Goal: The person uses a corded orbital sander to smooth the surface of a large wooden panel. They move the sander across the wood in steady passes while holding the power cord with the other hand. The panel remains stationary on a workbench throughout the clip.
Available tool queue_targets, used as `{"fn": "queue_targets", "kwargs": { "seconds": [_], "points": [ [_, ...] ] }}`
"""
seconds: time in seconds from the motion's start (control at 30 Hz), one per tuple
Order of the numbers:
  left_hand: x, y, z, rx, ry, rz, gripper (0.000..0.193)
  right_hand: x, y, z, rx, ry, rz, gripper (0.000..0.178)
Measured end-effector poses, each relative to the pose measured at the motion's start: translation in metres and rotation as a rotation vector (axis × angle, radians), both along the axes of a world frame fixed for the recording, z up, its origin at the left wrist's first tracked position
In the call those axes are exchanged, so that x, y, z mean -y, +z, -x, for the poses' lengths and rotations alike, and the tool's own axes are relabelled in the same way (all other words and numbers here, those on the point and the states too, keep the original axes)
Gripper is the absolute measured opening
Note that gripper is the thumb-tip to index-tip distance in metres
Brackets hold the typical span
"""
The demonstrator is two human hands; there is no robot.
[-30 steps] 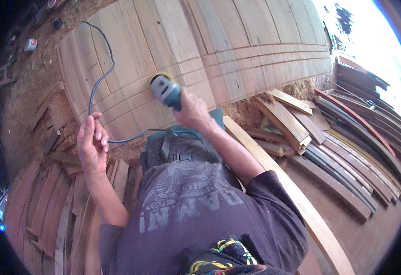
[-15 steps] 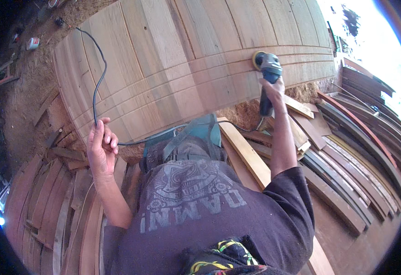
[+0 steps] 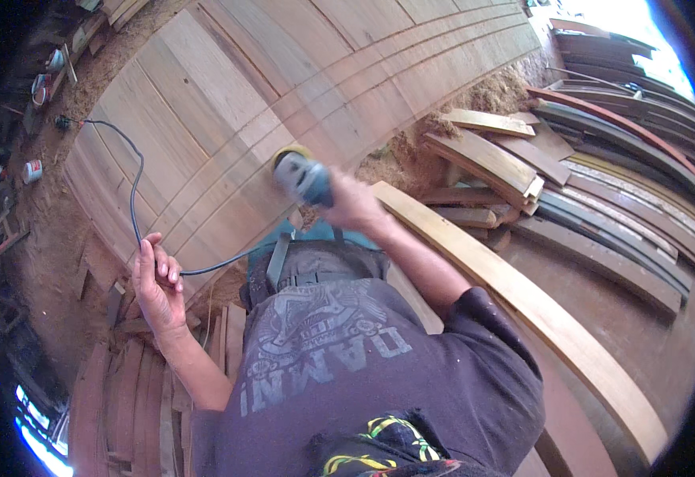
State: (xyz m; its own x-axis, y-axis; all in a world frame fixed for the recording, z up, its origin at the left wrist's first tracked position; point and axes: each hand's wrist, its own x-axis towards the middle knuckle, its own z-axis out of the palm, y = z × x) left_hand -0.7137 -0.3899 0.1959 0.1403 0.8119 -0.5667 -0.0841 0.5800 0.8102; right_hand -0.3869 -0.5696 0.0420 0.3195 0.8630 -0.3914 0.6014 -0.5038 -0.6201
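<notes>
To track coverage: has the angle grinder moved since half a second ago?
Yes. The angle grinder, in the right hand, has moved left, judged against the grooved wooden panel.

Wht tub (image 3: pixel 33 171) L – planks (image 3: pixel 598 263) R

Pale lettering (image 3: pixel 334 358) is printed across the dark shirt (image 3: pixel 443 389)

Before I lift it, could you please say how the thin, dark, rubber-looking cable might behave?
The cable seems fairly flexible, given its smooth curves. It likely weighs little, looking slim in the left hand.
</notes>
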Motion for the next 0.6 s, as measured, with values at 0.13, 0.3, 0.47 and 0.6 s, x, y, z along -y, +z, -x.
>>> {"fn": "queue_targets", "kwargs": {
  "seconds": [0.13, 0.3, 0.47, 0.6],
  "points": [
    [0.006, -0.008, -0.007, 0.005, -0.058, 0.038, 0.038, 0.043, -0.005, -0.086, 0.106, -0.242, 0.164, 0.061],
    [0.011, -0.014, -0.028, 0.007, -0.121, 0.071, 0.036, 0.081, -0.006, -0.174, 0.112, -0.679, 0.039, 0.069],
    [-0.001, -0.014, -0.064, 0.027, -0.189, 0.033, 0.038, 0.089, -0.010, -0.130, 0.005, -0.483, 0.029, 0.068],
    [-0.005, -0.010, -0.093, 0.026, -0.234, 0.019, 0.039, 0.071, -0.006, -0.036, -0.030, -0.049, 0.071, 0.065]
  ]
}}
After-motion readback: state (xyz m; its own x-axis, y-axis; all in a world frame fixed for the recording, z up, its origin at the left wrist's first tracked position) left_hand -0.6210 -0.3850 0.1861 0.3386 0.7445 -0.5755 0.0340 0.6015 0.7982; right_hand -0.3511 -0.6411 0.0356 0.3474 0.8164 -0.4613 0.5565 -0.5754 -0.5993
